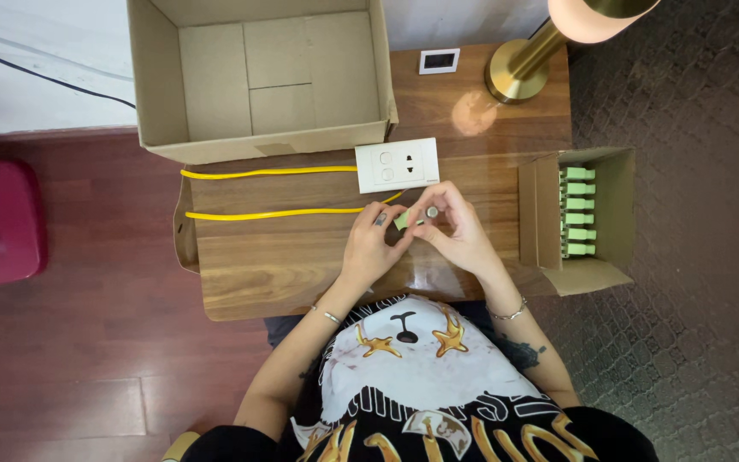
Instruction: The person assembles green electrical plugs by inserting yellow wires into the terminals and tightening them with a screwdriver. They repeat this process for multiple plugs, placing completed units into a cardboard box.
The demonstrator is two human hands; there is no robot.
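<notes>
Head view: green connector pinched between left hand, right hand grips.

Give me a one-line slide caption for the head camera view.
Both hands, left hand and right hand, hold a small green connector on a yellow cable over a wooden table.

Left hand and right hand meet over the wooden table, both pinching a small pale-green plastic connector. Thin yellow cable runs left from it. White wall-socket plate just behind. Small cardboard box of matching green connectors to the right.
</notes>
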